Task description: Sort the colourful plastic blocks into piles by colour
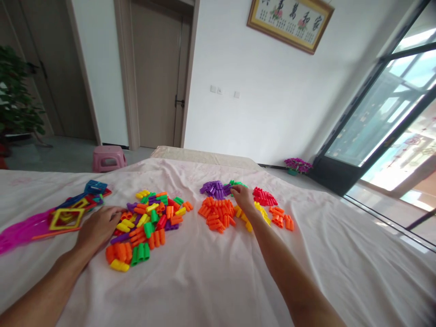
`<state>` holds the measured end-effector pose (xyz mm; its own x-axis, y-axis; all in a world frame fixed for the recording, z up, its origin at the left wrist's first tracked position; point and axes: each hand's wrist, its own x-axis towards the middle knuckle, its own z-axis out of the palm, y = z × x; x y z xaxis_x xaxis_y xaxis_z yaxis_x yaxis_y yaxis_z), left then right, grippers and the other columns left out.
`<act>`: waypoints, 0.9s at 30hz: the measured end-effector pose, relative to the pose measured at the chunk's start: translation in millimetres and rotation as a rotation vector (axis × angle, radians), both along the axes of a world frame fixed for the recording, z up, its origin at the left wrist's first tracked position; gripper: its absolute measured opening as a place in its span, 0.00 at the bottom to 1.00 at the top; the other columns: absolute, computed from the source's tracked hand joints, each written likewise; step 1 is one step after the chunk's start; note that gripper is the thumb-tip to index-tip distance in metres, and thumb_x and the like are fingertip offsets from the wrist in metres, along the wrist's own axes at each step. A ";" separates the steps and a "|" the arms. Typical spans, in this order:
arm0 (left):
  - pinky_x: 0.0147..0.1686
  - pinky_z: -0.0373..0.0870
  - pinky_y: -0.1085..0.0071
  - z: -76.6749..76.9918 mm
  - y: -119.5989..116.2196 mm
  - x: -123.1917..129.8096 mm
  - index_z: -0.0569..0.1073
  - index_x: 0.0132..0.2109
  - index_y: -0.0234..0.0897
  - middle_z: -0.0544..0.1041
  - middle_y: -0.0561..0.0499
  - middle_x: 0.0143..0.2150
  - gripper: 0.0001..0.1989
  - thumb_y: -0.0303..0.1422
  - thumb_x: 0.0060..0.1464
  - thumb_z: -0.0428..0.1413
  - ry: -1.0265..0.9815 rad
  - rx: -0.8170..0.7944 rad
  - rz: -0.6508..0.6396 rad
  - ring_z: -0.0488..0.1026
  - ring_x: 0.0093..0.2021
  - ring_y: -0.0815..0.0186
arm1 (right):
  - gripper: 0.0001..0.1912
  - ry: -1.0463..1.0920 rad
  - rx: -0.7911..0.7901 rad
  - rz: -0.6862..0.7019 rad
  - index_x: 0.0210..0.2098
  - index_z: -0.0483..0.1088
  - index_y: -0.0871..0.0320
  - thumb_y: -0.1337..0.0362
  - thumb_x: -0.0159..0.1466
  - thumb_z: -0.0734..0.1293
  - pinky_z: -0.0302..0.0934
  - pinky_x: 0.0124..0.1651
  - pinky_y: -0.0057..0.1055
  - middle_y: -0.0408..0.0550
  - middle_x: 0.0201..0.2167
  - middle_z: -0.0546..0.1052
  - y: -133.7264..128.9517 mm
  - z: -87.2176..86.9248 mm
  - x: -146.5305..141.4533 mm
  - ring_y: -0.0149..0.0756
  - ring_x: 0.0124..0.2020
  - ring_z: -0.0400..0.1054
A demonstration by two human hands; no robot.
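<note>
A mixed heap of orange, green, yellow, purple and red plastic pieces lies left of centre on the pale cloth. My left hand rests at the heap's left edge, fingers bent near yellow pieces; whether it grips one is hidden. Right of centre are groups by colour: purple, orange, yellow, red and green. My right hand is closed over the near side of the green group, fingertips together; what they hold is too small to make out.
Flat blue, yellow and magenta plastic shapes lie left of my left hand. A smaller orange group is right of the yellow one. Beyond the cloth stand a pink stool and a potted purple plant.
</note>
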<state>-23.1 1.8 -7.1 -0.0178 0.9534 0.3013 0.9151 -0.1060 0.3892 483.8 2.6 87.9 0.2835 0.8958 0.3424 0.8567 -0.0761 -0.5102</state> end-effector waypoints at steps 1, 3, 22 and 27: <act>0.54 0.66 0.59 -0.1 -0.2 -0.1 0.79 0.46 0.40 0.79 0.46 0.52 0.19 0.38 0.62 0.45 0.000 0.005 -0.003 0.73 0.52 0.55 | 0.15 -0.014 -0.023 -0.002 0.42 0.80 0.57 0.60 0.62 0.64 0.62 0.39 0.27 0.47 0.37 0.82 8.2 -0.3 -5.3 0.37 0.38 0.74; 0.54 0.66 0.59 -0.3 -0.5 -0.1 0.79 0.46 0.40 0.79 0.45 0.52 0.20 0.39 0.62 0.44 0.000 0.014 -0.009 0.73 0.52 0.54 | 0.13 -0.032 -0.062 -0.002 0.40 0.81 0.57 0.61 0.61 0.66 0.61 0.38 0.26 0.48 0.35 0.82 24.6 -0.3 -15.9 0.37 0.38 0.75; 0.51 0.66 0.65 4.0 -0.8 6.5 0.80 0.46 0.41 0.79 0.48 0.51 0.20 0.38 0.61 0.43 -0.013 0.022 0.022 0.74 0.52 0.57 | 0.14 0.044 0.011 0.342 0.47 0.78 0.55 0.65 0.63 0.65 0.64 0.42 0.28 0.46 0.40 0.82 13.8 10.0 -110.4 0.36 0.40 0.75; 0.52 0.66 0.65 7.2 -3.4 8.4 0.80 0.46 0.41 0.78 0.47 0.52 0.20 0.37 0.62 0.43 -0.015 0.008 0.027 0.73 0.52 0.58 | 0.10 0.168 -0.109 0.796 0.42 0.79 0.55 0.66 0.63 0.67 0.63 0.37 0.26 0.43 0.34 0.81 -37.8 -3.5 -173.6 0.33 0.34 0.73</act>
<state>-14.7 -1.6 0.1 -0.0477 0.9499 0.3089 0.9117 -0.0849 0.4020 310.2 -35.2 84.5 -0.4110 0.8762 0.2516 0.5878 0.4657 -0.6615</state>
